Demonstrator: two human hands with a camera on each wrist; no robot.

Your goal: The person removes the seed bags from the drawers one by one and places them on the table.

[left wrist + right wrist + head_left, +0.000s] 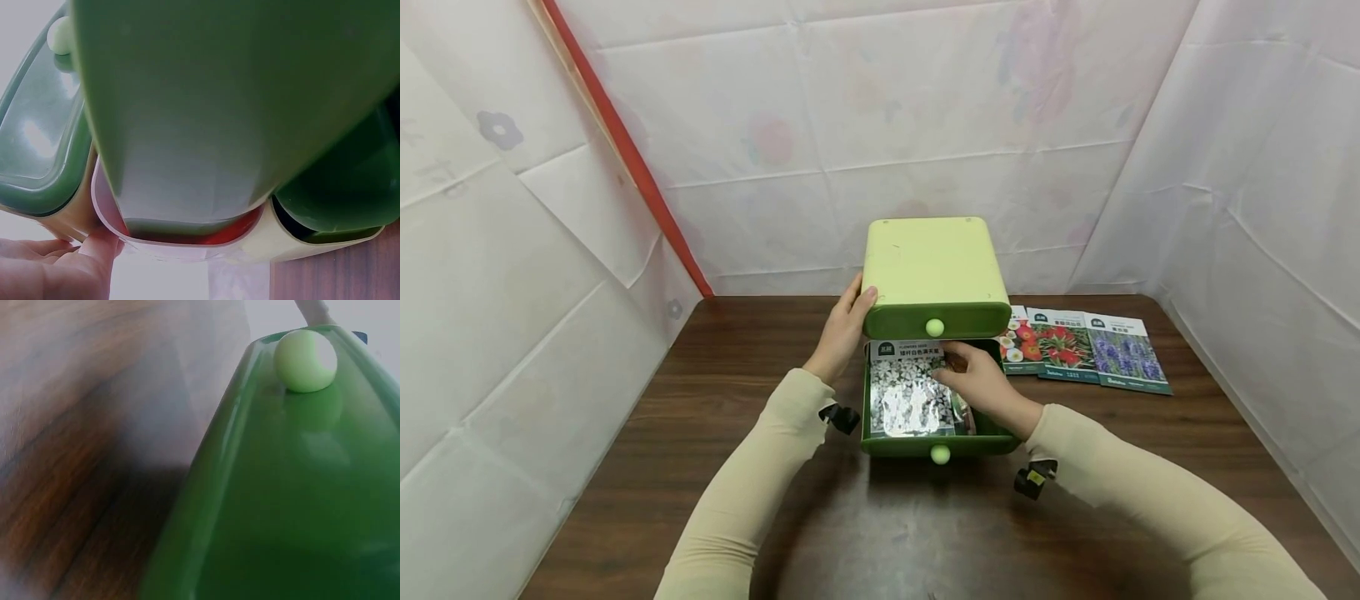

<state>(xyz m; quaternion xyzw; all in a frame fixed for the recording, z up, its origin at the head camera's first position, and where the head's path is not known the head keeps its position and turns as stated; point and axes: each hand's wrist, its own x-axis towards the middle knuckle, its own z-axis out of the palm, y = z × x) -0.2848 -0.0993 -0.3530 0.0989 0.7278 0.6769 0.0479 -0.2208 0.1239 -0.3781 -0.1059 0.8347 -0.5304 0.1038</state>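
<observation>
A small cabinet with a light green top (932, 258) and green drawers stands on the table. My left hand (842, 329) rests against its left side, fingers extended along the wall. Below the upper drawer front (37, 137), which is closed, a green drawer (887, 447) with a round pale knob (306, 360) is pulled out. In it lies a seed packet with white flowers (906, 396), over another packet partly hidden. My right hand (988, 387) reaches into this drawer and pinches the white-flower packet near its right edge; some fingertips are hidden.
Right of the cabinet, three seed packets lie overlapping on the dark wood table (760, 333): red and white flowers (1021, 346), red flowers (1063, 346) and purple flowers (1126, 354). White sheeting (760, 150) hangs behind and at both sides.
</observation>
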